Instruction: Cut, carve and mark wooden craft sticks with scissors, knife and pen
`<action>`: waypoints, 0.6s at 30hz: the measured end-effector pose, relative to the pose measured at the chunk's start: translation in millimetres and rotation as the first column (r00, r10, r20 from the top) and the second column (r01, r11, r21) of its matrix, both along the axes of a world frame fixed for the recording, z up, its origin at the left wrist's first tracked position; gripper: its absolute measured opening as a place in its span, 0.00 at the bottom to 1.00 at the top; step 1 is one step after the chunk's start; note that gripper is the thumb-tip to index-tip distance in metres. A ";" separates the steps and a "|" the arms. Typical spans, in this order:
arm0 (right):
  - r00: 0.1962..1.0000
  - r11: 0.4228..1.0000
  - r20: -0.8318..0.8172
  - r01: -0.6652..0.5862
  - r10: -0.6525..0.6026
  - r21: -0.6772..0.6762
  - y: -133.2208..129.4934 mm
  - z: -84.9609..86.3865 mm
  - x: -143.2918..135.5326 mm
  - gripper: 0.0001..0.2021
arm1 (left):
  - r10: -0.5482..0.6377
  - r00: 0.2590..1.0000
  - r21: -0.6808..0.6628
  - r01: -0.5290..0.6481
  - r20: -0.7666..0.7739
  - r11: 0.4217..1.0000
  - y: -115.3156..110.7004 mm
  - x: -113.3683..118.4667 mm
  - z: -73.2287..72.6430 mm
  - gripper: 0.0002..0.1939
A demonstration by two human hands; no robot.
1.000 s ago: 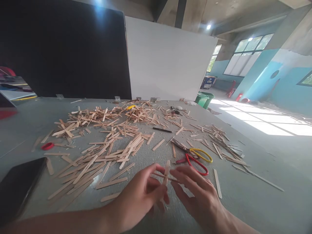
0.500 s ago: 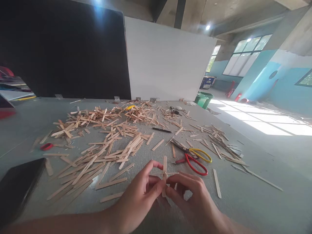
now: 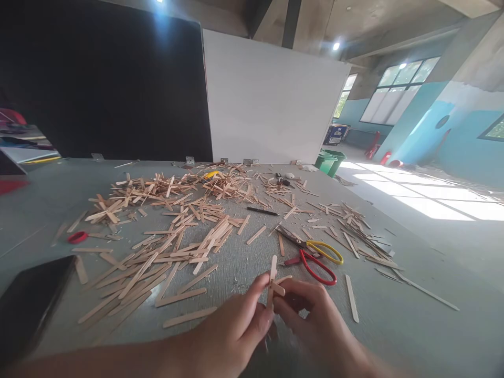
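Low in the middle of the view, a small assembly of crossed wooden craft sticks [image 3: 273,266] is pinched between both hands. One stick points up and away from me, with shorter pieces crossing it near its middle. My left hand [image 3: 246,320] is closed on the assembly from the left, thumb and forefinger on the upright stick. From the right, my right hand [image 3: 309,307] grips it near the crossing pieces. Fingers cover the lower part of the assembly. Just beyond my hands lie scissors [image 3: 318,260] with one red and one yellow handle.
Loose craft sticks [image 3: 212,236] lie scattered and heaped over the grey table [image 3: 409,257]. A black pen [image 3: 262,211], a red ring [image 3: 77,237] and a dark flat device [image 3: 35,304] lie among or beside them. Black and white panels [image 3: 271,100] stand at the back edge.
The craft stick assembly has turned, so a short crosspiece now points toward me. My left hand has moved slightly right and down, its forefinger closer to the upright stick.
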State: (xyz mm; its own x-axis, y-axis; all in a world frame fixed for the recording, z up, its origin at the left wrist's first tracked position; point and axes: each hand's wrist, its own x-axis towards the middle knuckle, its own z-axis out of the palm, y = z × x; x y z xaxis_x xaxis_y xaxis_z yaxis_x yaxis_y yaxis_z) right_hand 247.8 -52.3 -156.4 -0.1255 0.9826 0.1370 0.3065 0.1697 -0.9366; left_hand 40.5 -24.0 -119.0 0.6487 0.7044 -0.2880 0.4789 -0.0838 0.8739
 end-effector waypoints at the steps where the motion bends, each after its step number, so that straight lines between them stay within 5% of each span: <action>1: 1.000 1.000 -0.006 -0.024 0.024 0.002 0.4 0.4 0.6 0.10 | 0.002 0.999 0.007 -0.002 0.034 1.000 1.0 0.0 -0.9 0.35; 7: 0.986 0.987 0.169 -0.038 0.011 0.155 -5.5 -5.9 1.8 0.13 | 0.105 0.951 -0.042 -0.097 0.291 0.994 12.5 4.8 1.0 0.19; 10: 0.980 0.989 0.197 -0.026 -0.003 0.147 -7.9 -12.2 3.0 0.20 | 0.147 0.913 -0.083 -0.125 0.381 0.989 24.1 -2.9 28.3 0.16; 13: 0.973 0.992 0.232 -0.044 0.015 0.121 -5.1 -16.4 6.9 0.20 | 0.147 0.939 0.174 -0.208 0.310 0.963 47.7 -29.1 72.6 0.14; 15: 0.953 0.992 0.299 -0.069 0.035 0.102 -1.6 -17.4 9.4 0.18 | 0.194 0.952 0.430 -0.282 0.237 0.858 71.3 -55.5 101.3 0.12; 18: 0.907 0.993 0.419 -0.090 0.049 0.079 2.3 -16.6 9.9 0.18 | 0.464 0.845 0.666 -0.510 0.268 0.544 112.2 -99.3 129.7 0.09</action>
State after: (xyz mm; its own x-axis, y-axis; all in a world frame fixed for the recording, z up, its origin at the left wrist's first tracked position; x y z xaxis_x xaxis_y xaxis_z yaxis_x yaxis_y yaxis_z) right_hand 257.7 -50.0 -173.0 -0.2584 0.9545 0.1487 0.6486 0.2855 -0.7056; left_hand -58.9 88.3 10.6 0.1417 0.8854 0.4426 0.5896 -0.4347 0.6808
